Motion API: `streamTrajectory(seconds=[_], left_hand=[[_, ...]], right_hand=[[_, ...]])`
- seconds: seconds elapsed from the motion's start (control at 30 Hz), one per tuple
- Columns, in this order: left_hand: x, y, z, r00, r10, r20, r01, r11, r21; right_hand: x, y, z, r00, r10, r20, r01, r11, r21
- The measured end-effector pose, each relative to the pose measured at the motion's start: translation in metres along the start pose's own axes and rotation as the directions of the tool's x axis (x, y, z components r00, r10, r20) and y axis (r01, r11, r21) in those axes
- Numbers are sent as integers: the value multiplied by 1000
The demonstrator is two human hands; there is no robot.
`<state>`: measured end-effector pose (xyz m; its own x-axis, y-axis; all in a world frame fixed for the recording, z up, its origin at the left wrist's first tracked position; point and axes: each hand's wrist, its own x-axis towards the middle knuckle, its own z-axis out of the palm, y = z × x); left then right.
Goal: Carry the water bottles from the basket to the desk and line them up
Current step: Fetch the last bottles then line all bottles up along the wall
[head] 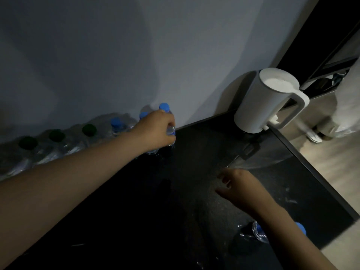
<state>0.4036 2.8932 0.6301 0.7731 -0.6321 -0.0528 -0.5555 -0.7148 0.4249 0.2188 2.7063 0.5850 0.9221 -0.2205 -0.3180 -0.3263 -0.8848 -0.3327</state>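
Observation:
A row of clear water bottles stands along the wall on the dark desk (175, 191), with green caps (89, 129) at the left and blue caps (116, 121) further right. My left hand (155, 131) grips the rightmost blue-capped bottle (164, 107) at the end of the row, fingers wrapped round its body. My right hand (239, 186) hovers low over the desk with loosely curled fingers and holds nothing. Two more blue-capped bottles (260, 233) show beneath my right forearm near the desk's front edge. The basket is out of sight.
A white electric kettle (266, 102) stands at the desk's back right corner on its base. The desk's right edge (315, 166) drops to a light wooden floor. A grey wall rises behind the bottle row.

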Motion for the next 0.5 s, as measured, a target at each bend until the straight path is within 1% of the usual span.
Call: streamTrajectory(seconds=[0.07, 0.2, 0.27, 0.4, 0.5], left_hand=[[-23, 6, 2, 998, 12, 64, -11, 1000, -7], [-72, 20, 10, 989, 61, 138, -62, 998, 0], [-97, 27, 18, 981, 79, 176, -77, 997, -21], [-141, 44, 32, 963, 87, 256, -63, 993, -101], [-170, 56, 42, 951, 85, 297, -42, 988, -148]], right_hand=[[-14, -3, -3, 1000, 8, -6, -8, 1000, -19], [-49, -9, -6, 1000, 17, -9, -17, 999, -27], [-68, -11, -4, 1000, 17, 15, -17, 1000, -26], [-108, -18, 2, 998, 34, 46, -33, 999, -12], [-138, -24, 11, 999, 44, 20, -45, 999, 16]])
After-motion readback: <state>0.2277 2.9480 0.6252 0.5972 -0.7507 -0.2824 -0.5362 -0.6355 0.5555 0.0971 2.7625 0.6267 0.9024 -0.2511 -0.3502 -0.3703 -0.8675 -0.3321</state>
